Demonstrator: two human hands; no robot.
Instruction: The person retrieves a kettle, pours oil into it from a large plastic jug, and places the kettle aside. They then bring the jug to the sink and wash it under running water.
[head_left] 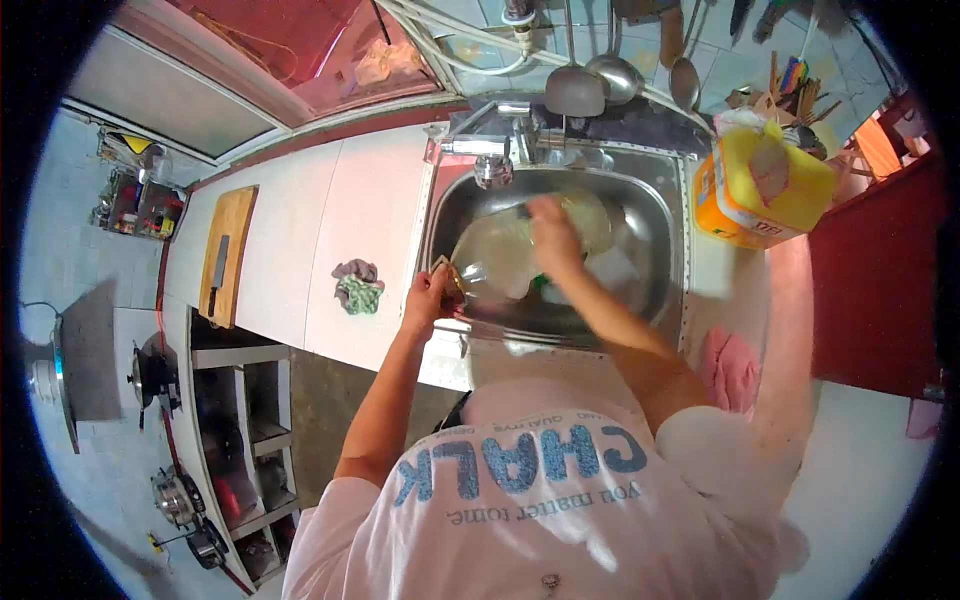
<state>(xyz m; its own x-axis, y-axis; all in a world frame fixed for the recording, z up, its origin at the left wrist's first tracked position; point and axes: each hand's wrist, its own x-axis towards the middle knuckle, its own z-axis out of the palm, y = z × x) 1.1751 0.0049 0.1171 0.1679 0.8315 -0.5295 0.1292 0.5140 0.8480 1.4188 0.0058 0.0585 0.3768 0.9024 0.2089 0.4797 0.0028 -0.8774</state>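
In the steel sink [672,250] lies a wide, round, pale pan [490,250], tilted and wet, its outline partly lost in glare. At the sink's front left corner my left hand [432,295] is closed around the pan's edge or handle. Over the pan is my right hand [552,235], fingers curled and slightly smeared by motion. A small dark thing shows at its fingertips, too little of it to name. Something green [541,281] peeks out beneath my right wrist. Above the sink's back edge juts the chrome faucet [492,168].
A crumpled green-and-grey cloth [357,287] lies on the white counter left of the sink. Farther left is a cutting board [233,250] with a knife [219,265]. A yellow-orange jug [760,190] stands right of the sink, a pink towel [731,368] nearer me. Spatulas and ladles [577,92] hang behind.
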